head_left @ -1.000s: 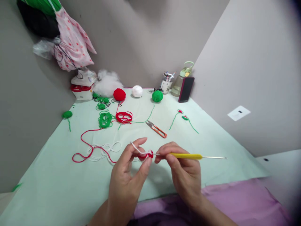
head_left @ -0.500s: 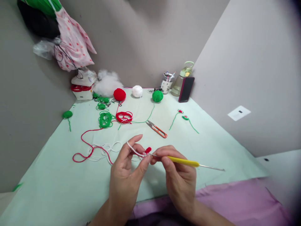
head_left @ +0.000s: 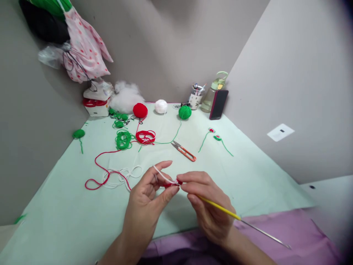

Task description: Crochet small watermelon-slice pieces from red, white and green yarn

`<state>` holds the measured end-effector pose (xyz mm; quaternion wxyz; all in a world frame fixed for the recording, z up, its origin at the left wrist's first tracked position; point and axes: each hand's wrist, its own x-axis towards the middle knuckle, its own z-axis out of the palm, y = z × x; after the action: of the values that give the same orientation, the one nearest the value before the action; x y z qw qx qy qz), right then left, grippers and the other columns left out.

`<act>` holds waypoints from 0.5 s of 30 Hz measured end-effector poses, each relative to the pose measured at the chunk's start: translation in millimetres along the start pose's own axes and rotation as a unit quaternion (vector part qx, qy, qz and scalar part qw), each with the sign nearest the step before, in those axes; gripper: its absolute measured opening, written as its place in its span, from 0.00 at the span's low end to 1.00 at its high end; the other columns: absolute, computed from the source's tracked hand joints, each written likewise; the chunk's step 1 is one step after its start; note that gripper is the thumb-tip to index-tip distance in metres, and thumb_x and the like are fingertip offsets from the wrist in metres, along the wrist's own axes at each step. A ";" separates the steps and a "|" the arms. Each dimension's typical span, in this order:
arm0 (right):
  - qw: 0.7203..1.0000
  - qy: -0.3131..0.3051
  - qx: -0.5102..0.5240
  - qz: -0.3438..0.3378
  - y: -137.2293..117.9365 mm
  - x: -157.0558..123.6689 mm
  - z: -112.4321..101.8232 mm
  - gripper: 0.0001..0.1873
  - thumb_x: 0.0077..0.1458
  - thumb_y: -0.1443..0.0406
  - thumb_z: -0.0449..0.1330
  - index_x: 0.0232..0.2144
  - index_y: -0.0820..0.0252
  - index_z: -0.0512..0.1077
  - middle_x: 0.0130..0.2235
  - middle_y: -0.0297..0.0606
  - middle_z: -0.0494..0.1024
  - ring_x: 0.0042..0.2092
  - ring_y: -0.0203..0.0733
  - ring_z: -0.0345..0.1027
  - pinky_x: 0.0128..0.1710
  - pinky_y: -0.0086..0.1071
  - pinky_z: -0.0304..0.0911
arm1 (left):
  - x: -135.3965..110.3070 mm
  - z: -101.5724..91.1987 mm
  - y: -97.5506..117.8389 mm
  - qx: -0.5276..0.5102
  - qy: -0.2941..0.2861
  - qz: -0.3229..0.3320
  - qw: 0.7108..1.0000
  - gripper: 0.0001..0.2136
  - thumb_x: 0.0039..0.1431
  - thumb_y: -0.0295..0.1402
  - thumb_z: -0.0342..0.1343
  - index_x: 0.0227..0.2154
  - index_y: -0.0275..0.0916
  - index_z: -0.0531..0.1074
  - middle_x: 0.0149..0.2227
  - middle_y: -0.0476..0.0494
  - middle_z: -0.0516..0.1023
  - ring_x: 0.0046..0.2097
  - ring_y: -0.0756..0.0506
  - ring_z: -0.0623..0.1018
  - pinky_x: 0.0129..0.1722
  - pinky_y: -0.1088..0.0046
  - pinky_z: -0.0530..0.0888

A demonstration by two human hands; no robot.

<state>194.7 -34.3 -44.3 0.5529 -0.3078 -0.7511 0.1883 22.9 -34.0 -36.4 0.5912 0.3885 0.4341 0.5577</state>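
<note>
Between thumb and fingers, my left hand (head_left: 150,198) pinches a small red and white crochet piece (head_left: 171,184). White yarn (head_left: 163,174) runs from the piece over my raised left index finger. My right hand (head_left: 211,202) is closed around a crochet hook with a yellow handle (head_left: 220,208); its metal rear end points down to the right. The hook's working tip is hidden behind my right fingers, which touch the piece's right edge. Red yarn (head_left: 109,176) and loose white yarn (head_left: 120,178) trail on the table left of my hands.
Orange thread snips (head_left: 185,152) lie beyond my hands. Red (head_left: 140,110), white and green yarn balls stand at the back near white stuffing (head_left: 125,97). Two small crochet pieces (head_left: 217,138) lie right. A phone (head_left: 218,105) leans against a bottle (head_left: 209,99) beside a pen cup (head_left: 195,98).
The hook has swung, its rear end lower and farther right. My right fingers have come onto the crochet piece, which has turned and shifted slightly right in my left hand.
</note>
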 end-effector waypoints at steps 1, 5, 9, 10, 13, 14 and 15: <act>1.000 0.006 -0.010 0.001 -0.3 0.1 -0.2 0.14 0.70 0.74 0.59 0.52 0.56 0.79 0.50 0.44 0.85 0.50 0.42 0.80 0.51 0.33 0.76 | 0.7 -0.2 0.7 -0.002 0.001 -0.006 1.000 0.18 0.55 0.33 0.75 0.49 0.49 0.83 0.31 0.55 0.82 0.38 0.52 0.82 0.43 0.82 0.78; 0.999 0.028 -0.038 0.002 -1.0 0.0 0.6 0.13 0.70 0.74 0.59 0.50 0.58 0.80 0.47 0.44 0.84 0.48 0.41 0.80 0.49 0.32 0.77 | 1.6 -3.5 -0.6 0.027 0.004 0.005 1.000 0.14 0.61 0.36 0.72 0.49 0.48 0.84 0.32 0.54 0.84 0.35 0.51 0.84 0.41 0.80 0.80; 0.998 0.043 -0.048 0.007 -1.7 -0.2 2.6 0.13 0.70 0.74 0.59 0.49 0.58 0.80 0.45 0.42 0.84 0.46 0.39 0.80 0.47 0.30 0.77 | -1.8 -4.4 -4.6 0.073 0.020 0.055 0.996 0.09 0.67 0.37 0.66 0.49 0.50 0.84 0.34 0.53 0.86 0.36 0.51 0.86 0.42 0.80 0.81; 0.998 0.045 -0.045 0.009 -2.0 -0.2 3.3 0.13 0.70 0.74 0.59 0.49 0.58 0.80 0.44 0.42 0.84 0.46 0.39 0.80 0.47 0.29 0.77 | -2.9 -3.9 -5.4 0.080 0.027 0.064 0.994 0.09 0.67 0.36 0.66 0.48 0.50 0.85 0.34 0.53 0.86 0.36 0.51 0.86 0.42 0.80 0.81; 0.998 0.048 -0.028 0.016 -3.1 -0.2 5.7 0.13 0.70 0.74 0.59 0.50 0.57 0.80 0.43 0.41 0.84 0.45 0.39 0.80 0.47 0.30 0.77 | -5.1 -1.9 -7.6 0.087 0.056 0.083 0.991 0.10 0.65 0.34 0.68 0.48 0.51 0.85 0.35 0.54 0.87 0.38 0.51 0.86 0.42 0.81 0.81; 0.998 0.050 -0.023 0.019 -3.4 0.1 6.5 0.13 0.70 0.74 0.58 0.50 0.57 0.80 0.42 0.41 0.85 0.45 0.39 0.80 0.47 0.30 0.77 | -5.3 -1.3 -8.3 0.084 0.063 0.086 0.991 0.10 0.64 0.34 0.69 0.48 0.51 0.85 0.36 0.54 0.87 0.38 0.51 0.86 0.43 0.81 0.81; 0.998 0.052 -0.020 0.020 -3.7 0.4 7.2 0.13 0.70 0.74 0.58 0.50 0.58 0.80 0.42 0.41 0.85 0.45 0.39 0.80 0.47 0.30 0.77 | -5.3 -0.9 -9.0 0.079 0.068 0.086 0.991 0.11 0.63 0.33 0.70 0.47 0.51 0.85 0.36 0.54 0.87 0.39 0.51 0.86 0.44 0.81 0.82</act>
<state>186.9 -36.3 -44.0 0.5807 -0.3430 -0.7191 0.1677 25.0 -40.0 -44.8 0.4771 0.4312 0.4812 0.5957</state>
